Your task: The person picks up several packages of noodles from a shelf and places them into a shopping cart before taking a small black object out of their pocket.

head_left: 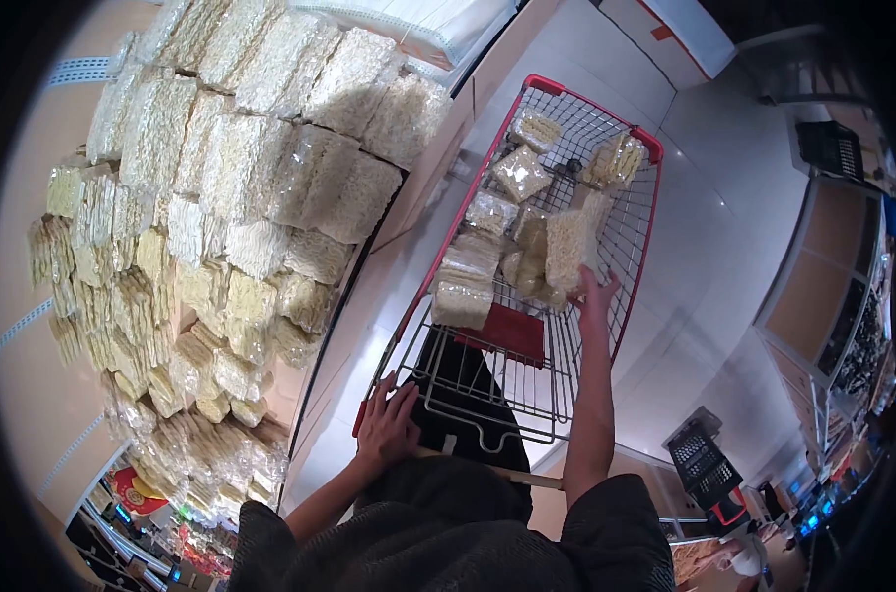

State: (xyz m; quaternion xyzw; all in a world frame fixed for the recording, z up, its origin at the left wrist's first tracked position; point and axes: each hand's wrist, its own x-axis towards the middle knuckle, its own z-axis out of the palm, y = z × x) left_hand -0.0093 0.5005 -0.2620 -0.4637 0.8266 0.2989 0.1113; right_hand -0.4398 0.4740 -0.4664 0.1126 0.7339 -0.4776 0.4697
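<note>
A wire shopping cart [648,232] with red trim stands in front of me, holding several clear-wrapped packs of dried noodles. Inside it, my right hand [596,291] has its fingers at the near end of a pale noodle pack [569,247], which is tilted up above the others. Stacked noodle packs [468,259] line the cart's left side, and another noodle pack [614,160] lies at the far right. My left hand [389,422] rests at the cart's near left corner by the red handle end, fingers stretched out and apart, holding nothing.
To the left, a large display of stacked noodle packs [261,168] rises beside the cart, bordered by a dark-edged ledge [344,296]. Black plastic baskets [705,464] stand at the lower right. A white box [680,35] is at the top. Tiled floor [714,266] lies right of the cart.
</note>
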